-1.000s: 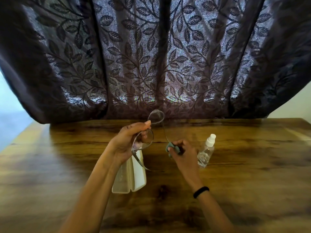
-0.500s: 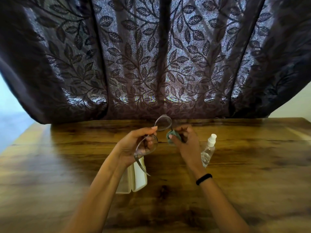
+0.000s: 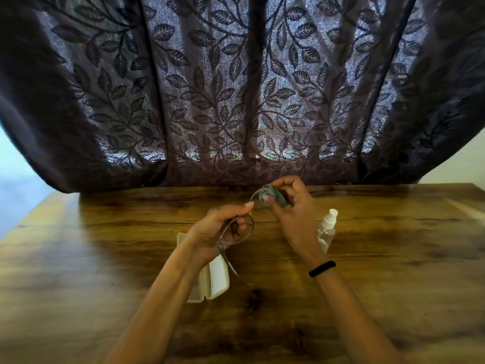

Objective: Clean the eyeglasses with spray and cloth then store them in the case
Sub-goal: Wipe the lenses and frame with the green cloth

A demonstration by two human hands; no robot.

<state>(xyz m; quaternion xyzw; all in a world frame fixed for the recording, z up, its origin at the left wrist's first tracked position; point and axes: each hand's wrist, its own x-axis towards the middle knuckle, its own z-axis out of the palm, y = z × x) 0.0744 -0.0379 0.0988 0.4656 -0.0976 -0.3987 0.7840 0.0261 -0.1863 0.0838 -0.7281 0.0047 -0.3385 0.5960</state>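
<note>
The desk [image 3: 393, 258] carries the open case [image 3: 217, 279] and spray bottle [image 3: 326, 229], within reach; above it the left hand [image 3: 217, 232] closes on the eyeglasses [image 3: 237, 229], steadying the frame; the right hand [image 3: 291, 214] pinches the cloth [image 3: 275, 196] around the far lens, evidently to wipe both faces.

Eyeglasses [image 3: 237, 229] held above the surface [image 3: 393, 258], left hand [image 3: 212, 232] on the near lens, right hand [image 3: 291, 214] pressing the cloth [image 3: 274, 195] on the far lens. Case [image 3: 214, 279] lies open on the surface under the left wrist. Spray bottle [image 3: 326, 229] lies just right of the right hand; curtain [image 3: 236, 88] hangs behind the surface's far edge.
</note>
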